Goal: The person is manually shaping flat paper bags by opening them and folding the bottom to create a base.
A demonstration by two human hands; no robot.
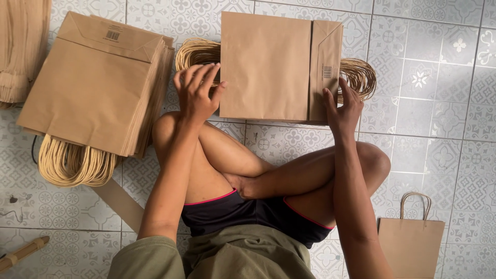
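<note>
Far left on the tiled floor (439, 77): stack of flat brown bags (93, 88), twine handles (75, 164) spilling from under its near edge. Left hand (196, 93): grip open, fingers spread, fingertips touching left edge of the centre bag pile (268, 67). Pile lies flat ahead of crossed legs. Right hand (343, 111): grip loose, fingers resting on pile's near right corner. Near right: single handled bag (411, 243).
</note>
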